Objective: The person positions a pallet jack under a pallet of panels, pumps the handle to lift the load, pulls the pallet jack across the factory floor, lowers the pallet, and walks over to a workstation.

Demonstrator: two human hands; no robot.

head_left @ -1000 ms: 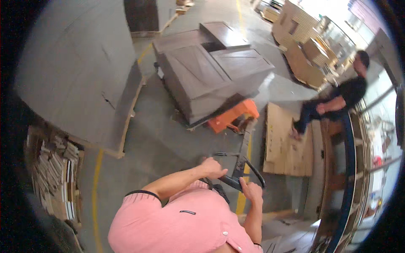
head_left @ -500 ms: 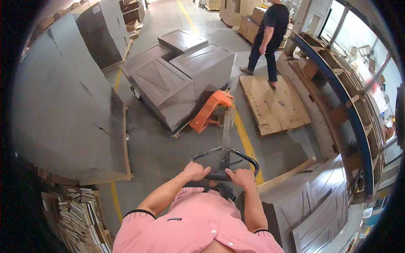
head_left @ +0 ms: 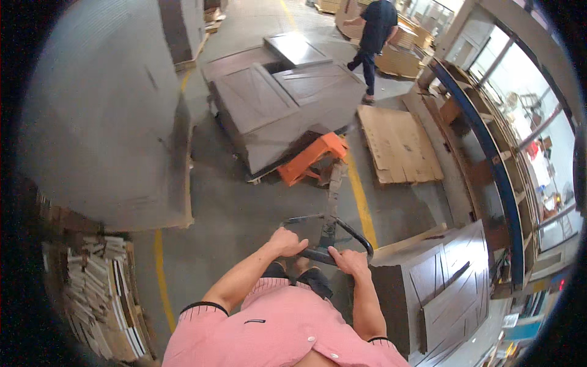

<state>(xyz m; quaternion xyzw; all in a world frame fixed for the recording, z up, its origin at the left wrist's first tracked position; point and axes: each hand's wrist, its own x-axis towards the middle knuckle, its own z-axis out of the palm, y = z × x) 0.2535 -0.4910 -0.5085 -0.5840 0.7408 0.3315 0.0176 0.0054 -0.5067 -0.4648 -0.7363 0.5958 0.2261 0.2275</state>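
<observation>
Both my hands grip the black loop handle point(head_left: 361, 235) of an orange pallet jack point(head_left: 313, 160). My left hand point(head_left: 287, 243) is closed round the handle's left side. My right hand point(head_left: 350, 262) is closed on its right near corner, thumb laid along the bar. The handle's shaft point(head_left: 332, 192) slants away from me to the orange body. Beyond it, a low load of grey-brown wooden cabinets or panels point(head_left: 254, 101) with diagonal trim rests on the jack, one smaller piece point(head_left: 295, 49) on top. The jack's forks are hidden beneath.
At left stands a tall grey wrapped stack point(head_left: 116, 122); nearer lies a pile of wood strips point(head_left: 107, 300). Flattened cardboard point(head_left: 400, 145) lies right of the yellow floor line point(head_left: 361, 205). Brown panels point(head_left: 449, 287) are close on my right, beside a blue-edged rack point(head_left: 489, 131). A person point(head_left: 374, 37) walks beyond.
The load and jack body have swung slightly right in view. The tall stack at left has slid farther ahead. The other person has stepped off the cardboard and moved away. Both hands keep their grip.
</observation>
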